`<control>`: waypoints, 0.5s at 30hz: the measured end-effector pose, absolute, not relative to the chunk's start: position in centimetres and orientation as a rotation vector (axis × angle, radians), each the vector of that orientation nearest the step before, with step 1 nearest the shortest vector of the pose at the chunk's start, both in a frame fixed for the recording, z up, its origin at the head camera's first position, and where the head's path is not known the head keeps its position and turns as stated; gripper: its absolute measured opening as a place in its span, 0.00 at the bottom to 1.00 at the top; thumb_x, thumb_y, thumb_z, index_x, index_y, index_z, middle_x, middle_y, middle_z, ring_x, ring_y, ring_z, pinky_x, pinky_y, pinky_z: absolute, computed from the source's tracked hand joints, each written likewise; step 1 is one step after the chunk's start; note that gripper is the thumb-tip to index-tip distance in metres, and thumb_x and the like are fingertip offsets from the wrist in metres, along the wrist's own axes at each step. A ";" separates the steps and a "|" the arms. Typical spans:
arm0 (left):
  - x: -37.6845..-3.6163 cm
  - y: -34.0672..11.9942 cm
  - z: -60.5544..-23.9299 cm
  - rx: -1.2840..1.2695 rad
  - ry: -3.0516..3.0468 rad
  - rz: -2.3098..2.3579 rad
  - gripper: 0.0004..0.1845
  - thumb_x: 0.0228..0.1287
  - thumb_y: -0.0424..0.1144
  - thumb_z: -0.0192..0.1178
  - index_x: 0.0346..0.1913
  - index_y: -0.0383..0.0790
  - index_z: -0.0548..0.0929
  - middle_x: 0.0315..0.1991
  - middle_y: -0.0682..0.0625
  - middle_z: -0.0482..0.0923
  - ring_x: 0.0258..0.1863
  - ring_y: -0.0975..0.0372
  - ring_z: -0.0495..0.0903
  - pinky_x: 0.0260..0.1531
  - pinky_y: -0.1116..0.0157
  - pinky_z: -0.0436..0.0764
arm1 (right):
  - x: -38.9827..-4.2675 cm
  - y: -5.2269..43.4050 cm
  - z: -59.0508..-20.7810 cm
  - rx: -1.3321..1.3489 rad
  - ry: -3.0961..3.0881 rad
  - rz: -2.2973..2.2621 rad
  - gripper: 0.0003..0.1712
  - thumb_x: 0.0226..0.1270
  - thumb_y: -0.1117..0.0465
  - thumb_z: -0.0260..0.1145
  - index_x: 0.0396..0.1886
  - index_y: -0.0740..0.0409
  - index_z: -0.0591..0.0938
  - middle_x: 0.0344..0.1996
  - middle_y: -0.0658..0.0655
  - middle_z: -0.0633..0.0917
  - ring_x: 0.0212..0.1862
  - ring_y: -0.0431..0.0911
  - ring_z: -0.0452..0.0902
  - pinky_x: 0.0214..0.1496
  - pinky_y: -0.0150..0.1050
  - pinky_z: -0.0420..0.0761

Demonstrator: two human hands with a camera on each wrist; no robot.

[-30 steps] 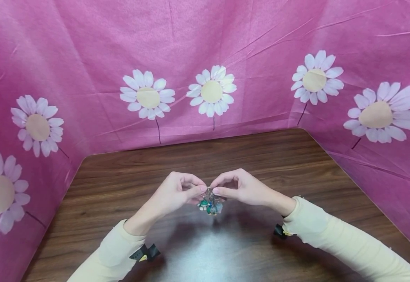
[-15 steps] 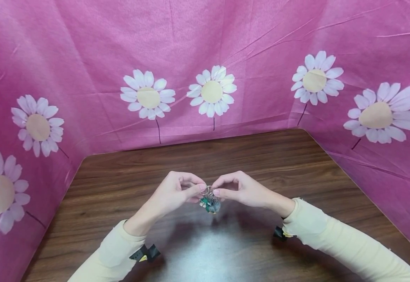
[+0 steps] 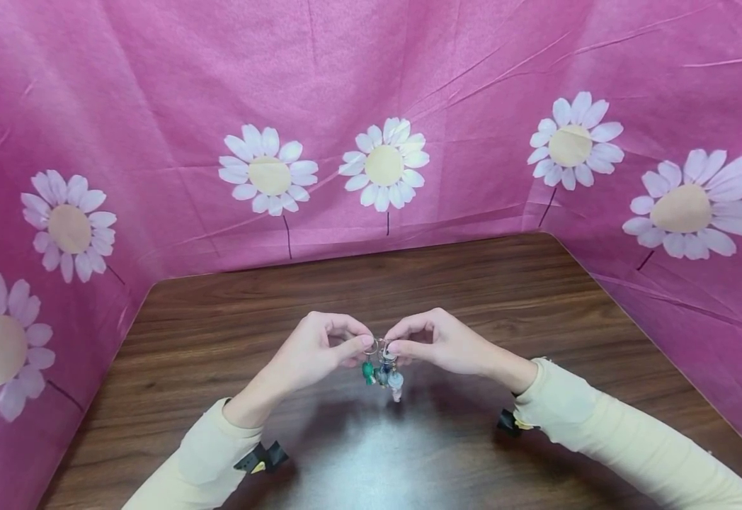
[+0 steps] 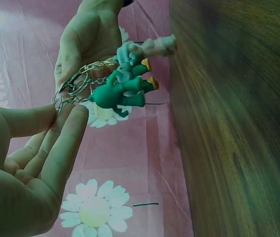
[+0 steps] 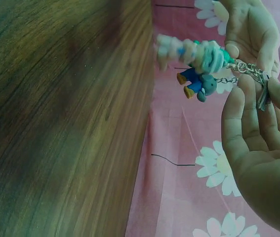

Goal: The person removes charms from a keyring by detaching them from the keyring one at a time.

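Note:
Above the table, the left hand (image 3: pixel 326 345) and the right hand (image 3: pixel 440 341) meet at a bunch of figure keychains. Thumb and fingers of the left hand pinch a small metal ring, from which a green figure (image 4: pixel 111 95) dangles on a short chain. The right hand pinches a larger metal key ring (image 4: pixel 79 83), seen edge-on in the right wrist view. A grey elephant figure (image 5: pixel 208 85) in blue with yellow feet hangs there, beside a pale figure (image 3: pixel 396 386) that is blurred in the wrist views. Fingers partly hide where the rings join.
A brown wood-grain table (image 3: pixel 269 297) lies under the hands. Pink cloth (image 3: pixel 460 64) printed with white daisies stands along its back and both sides. Black pieces (image 3: pixel 261 457) are fixed at the cuffs of both pale sleeves.
The hanging figures have swung and turned: they bunched together half a second ago and are spread out now, the pale one lower at the right. Both hands have stayed nearly in place.

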State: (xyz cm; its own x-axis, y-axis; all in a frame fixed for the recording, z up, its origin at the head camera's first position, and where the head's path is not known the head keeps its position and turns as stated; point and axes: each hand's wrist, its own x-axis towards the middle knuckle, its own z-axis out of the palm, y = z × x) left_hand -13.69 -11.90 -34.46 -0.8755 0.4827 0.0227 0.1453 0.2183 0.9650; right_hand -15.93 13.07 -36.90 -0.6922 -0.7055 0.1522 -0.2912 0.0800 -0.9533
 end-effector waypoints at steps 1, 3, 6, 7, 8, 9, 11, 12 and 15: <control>-13.7 -11.9 -34.5 0.600 2.210 1.709 0.08 0.70 0.33 0.65 0.44 0.29 0.86 0.34 0.43 0.87 0.36 0.54 0.88 0.39 0.59 0.88 | -16.0 13.1 -36.9 -0.994 2.022 -1.642 0.10 0.73 0.66 0.65 0.50 0.65 0.86 0.41 0.58 0.90 0.38 0.55 0.88 0.43 0.48 0.88; -13.7 -11.9 -34.5 0.619 2.191 1.724 0.08 0.70 0.33 0.65 0.44 0.29 0.86 0.35 0.42 0.87 0.37 0.54 0.88 0.40 0.58 0.88 | -16.0 13.2 -36.9 -1.001 2.025 -1.644 0.10 0.73 0.66 0.65 0.50 0.64 0.86 0.40 0.58 0.90 0.36 0.53 0.87 0.42 0.48 0.88; -13.7 -11.9 -34.5 0.647 2.173 1.737 0.08 0.71 0.32 0.64 0.44 0.28 0.85 0.35 0.41 0.87 0.39 0.53 0.88 0.41 0.57 0.88 | -16.1 13.3 -36.9 -0.993 1.989 -1.669 0.11 0.74 0.67 0.65 0.51 0.66 0.85 0.39 0.60 0.89 0.35 0.51 0.87 0.42 0.50 0.88; -13.6 -11.9 -34.5 0.651 2.166 1.741 0.08 0.71 0.32 0.64 0.44 0.28 0.85 0.35 0.41 0.87 0.39 0.52 0.88 0.42 0.56 0.87 | -16.1 13.3 -36.9 -0.991 1.979 -1.674 0.11 0.74 0.67 0.64 0.51 0.66 0.85 0.39 0.61 0.89 0.35 0.50 0.87 0.42 0.51 0.88; -13.6 -11.9 -34.5 0.656 2.160 1.745 0.08 0.71 0.32 0.64 0.44 0.28 0.85 0.35 0.41 0.87 0.39 0.51 0.88 0.42 0.55 0.87 | -16.1 13.4 -36.9 -0.987 1.967 -1.679 0.11 0.74 0.67 0.64 0.51 0.67 0.84 0.38 0.62 0.89 0.34 0.50 0.87 0.42 0.53 0.87; -13.6 -11.9 -34.4 0.662 2.160 1.746 0.08 0.70 0.32 0.64 0.44 0.28 0.85 0.35 0.41 0.87 0.39 0.50 0.88 0.43 0.53 0.87 | -16.2 13.4 -36.9 -0.986 1.959 -1.680 0.10 0.75 0.67 0.64 0.51 0.67 0.84 0.38 0.62 0.89 0.34 0.50 0.86 0.42 0.55 0.87; -13.6 -11.8 -34.4 0.673 2.165 1.741 0.07 0.70 0.31 0.64 0.44 0.28 0.85 0.35 0.41 0.86 0.38 0.50 0.88 0.44 0.51 0.86 | -16.2 13.5 -36.9 -0.997 1.971 -1.659 0.10 0.75 0.67 0.63 0.50 0.66 0.84 0.37 0.61 0.89 0.33 0.50 0.86 0.39 0.56 0.87; -13.6 -11.8 -34.4 0.681 2.167 1.738 0.07 0.70 0.31 0.64 0.44 0.28 0.85 0.35 0.42 0.86 0.38 0.51 0.88 0.44 0.50 0.86 | -16.2 13.5 -36.9 -1.004 1.975 -1.647 0.10 0.75 0.66 0.63 0.50 0.66 0.84 0.36 0.61 0.88 0.32 0.51 0.86 0.38 0.57 0.87; -13.6 -11.8 -34.4 0.723 2.206 1.701 0.06 0.70 0.31 0.65 0.43 0.30 0.86 0.35 0.43 0.87 0.37 0.53 0.88 0.43 0.53 0.87 | -16.3 13.5 -36.8 -1.007 1.969 -1.615 0.09 0.77 0.66 0.61 0.50 0.66 0.83 0.35 0.61 0.88 0.32 0.57 0.86 0.34 0.55 0.87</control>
State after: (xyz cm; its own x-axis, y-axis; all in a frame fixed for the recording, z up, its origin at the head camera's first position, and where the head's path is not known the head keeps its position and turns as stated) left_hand -13.61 -11.78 -34.35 -0.8412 0.5328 0.0919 0.2242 0.1892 0.9560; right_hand -16.25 13.53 -36.78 -0.6600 -0.7392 0.1345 -0.2763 0.0724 -0.9583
